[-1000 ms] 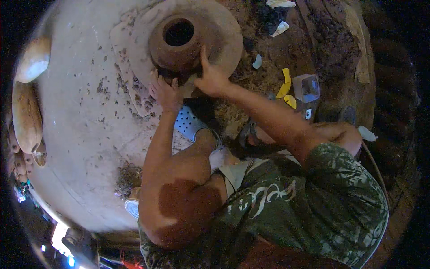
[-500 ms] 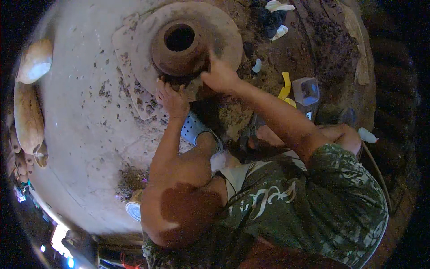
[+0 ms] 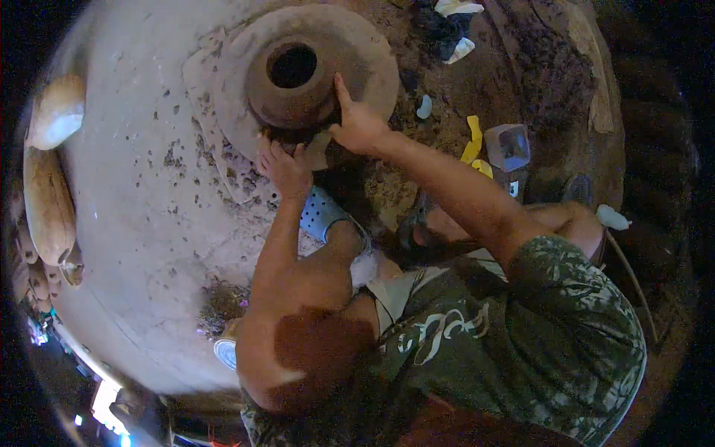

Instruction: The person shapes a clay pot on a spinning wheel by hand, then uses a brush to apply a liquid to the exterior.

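A brown clay pot [image 3: 287,104] with a round dark mouth stands upright on a broad round disc [image 3: 376,59] that looks like a potter's wheel. My right hand [image 3: 363,128] is at the pot's near right side, its index finger stretched along the shoulder and its thumb apart below. The other fingers of that hand are curled or hidden. Below the pot, at the near edge of the disc, my left hand [image 3: 284,171] has its fingers spread. Whether its fingertips touch the pot's lower wall is hard to make out.
Left lie long gourd-like objects [image 3: 51,205]. To the right are a clear plastic tub [image 3: 508,147], a yellow strip [image 3: 472,139], and a small pale curved piece [image 3: 424,107]. Black and white scraps [image 3: 456,33] lie at the far right. A blue perforated clog [image 3: 322,214] is on my foot beneath the wheel.
My right index finger has straightened and now points up along the pot's shoulder. My left hand has barely moved. The view has shifted slightly.
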